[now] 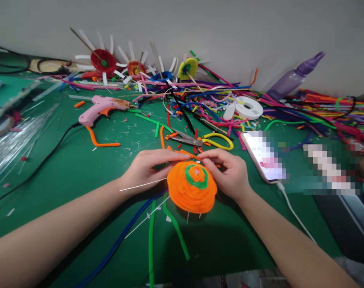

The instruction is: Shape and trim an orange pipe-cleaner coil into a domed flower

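An orange disc with a green ring and a pale centre [192, 194] is near the middle of the green table, thin white strips sticking out from its left and lower edges. My left hand [150, 168] is at its upper left, fingers pressed together along the far edge, partly hidden behind the disc. At the upper right, my right hand [228, 170] pinches the end of an orange fuzzy stem [187, 154] beside the rim. Scissors with yellow handles [217, 141] lie just beyond both hands.
A pink glue gun [99, 110] with a black cord lies left. Behind are finished discs, coloured stems, a ribbon spool [250, 108] and a purple bottle [292, 78]. A phone [264, 156] with a white cable is right; green stems [152, 244] lie in front.
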Available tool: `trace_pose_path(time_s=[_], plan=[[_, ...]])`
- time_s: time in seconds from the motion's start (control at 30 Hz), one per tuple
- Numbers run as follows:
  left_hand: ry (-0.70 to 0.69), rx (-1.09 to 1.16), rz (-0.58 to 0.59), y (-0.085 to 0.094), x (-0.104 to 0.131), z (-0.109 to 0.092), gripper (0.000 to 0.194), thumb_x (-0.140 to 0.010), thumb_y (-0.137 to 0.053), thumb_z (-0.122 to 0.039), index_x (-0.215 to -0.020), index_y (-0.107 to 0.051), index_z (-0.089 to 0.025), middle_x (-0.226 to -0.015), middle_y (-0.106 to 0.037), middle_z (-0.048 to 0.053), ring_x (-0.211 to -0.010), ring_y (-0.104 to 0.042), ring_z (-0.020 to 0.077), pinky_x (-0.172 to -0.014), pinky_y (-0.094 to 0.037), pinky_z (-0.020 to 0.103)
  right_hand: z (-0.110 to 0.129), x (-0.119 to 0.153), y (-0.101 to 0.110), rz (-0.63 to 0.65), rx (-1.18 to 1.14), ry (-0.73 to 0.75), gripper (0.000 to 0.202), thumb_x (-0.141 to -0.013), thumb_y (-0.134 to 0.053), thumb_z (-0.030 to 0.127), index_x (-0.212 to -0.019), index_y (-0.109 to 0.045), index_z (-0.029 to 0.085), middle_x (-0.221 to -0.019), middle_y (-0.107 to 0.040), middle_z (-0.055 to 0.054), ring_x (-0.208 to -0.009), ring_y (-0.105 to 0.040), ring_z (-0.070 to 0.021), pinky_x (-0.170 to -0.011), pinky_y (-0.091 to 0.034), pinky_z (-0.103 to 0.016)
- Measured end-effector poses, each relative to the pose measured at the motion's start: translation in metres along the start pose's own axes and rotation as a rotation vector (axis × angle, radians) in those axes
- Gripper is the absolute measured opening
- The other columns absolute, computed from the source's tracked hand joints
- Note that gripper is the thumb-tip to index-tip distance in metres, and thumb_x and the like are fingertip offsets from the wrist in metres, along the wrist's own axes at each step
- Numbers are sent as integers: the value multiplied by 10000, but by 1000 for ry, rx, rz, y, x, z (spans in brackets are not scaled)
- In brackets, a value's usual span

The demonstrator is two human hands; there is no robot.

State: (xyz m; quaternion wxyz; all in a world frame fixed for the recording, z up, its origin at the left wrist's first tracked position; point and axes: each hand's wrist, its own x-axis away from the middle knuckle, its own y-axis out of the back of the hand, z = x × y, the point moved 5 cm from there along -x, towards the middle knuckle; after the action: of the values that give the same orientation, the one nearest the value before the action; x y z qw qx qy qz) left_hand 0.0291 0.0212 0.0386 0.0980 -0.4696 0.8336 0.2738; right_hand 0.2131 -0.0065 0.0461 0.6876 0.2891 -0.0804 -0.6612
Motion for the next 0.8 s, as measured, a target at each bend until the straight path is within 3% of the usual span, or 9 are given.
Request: trace_pose_path(time_s=[0.27, 0.4, 0.6, 0.8], plan=[[-118, -111, -8, -1, -3, -7, 119, -835, -638, -143, -888, -741, -173, -867, -787, 38, -778, -739, 124, -753, -559, 163, -3, 1, 8, -115, 26, -54, 149, -856, -569, 242, -878, -699, 173, -680, -725, -7, -574, -662, -117, -541, -504, -222], [-146, -147, -1, -2, -2, -7, 111, -839, -623, -135, -862, -727, -163, -843, -785, 41, -761, -736, 122, -742, -562, 168, -4, 0, 6, -92, 18, -58, 150, -858, -571, 240, -889, -699, 168, -635, -710, -2, -554, -646, -111, -513, -477, -209], [-27, -173, -23, 2, -4, 4, 131, -852, -608, -205, -874, -732, -168, -874, -783, 53, -815, -737, 156, -768, -569, 221, -6, -1, -3, 22, -42, -62, 151, -873, -562, 248, -891, -696, 179, -644, -720, 11, -553, -648, -108, -516, -483, -212], [128, -164, 63, 0, -6, 20, 205, -866, -600, -309, -926, -735, -167, -931, -773, 65, -872, -721, 189, -810, -561, 289, -13, -2, -6, 54, 18, -55, 171, -882, -544, 260, -916, -688, 174, -727, -741, -19, -631, -688, -150, -538, -511, -251]])
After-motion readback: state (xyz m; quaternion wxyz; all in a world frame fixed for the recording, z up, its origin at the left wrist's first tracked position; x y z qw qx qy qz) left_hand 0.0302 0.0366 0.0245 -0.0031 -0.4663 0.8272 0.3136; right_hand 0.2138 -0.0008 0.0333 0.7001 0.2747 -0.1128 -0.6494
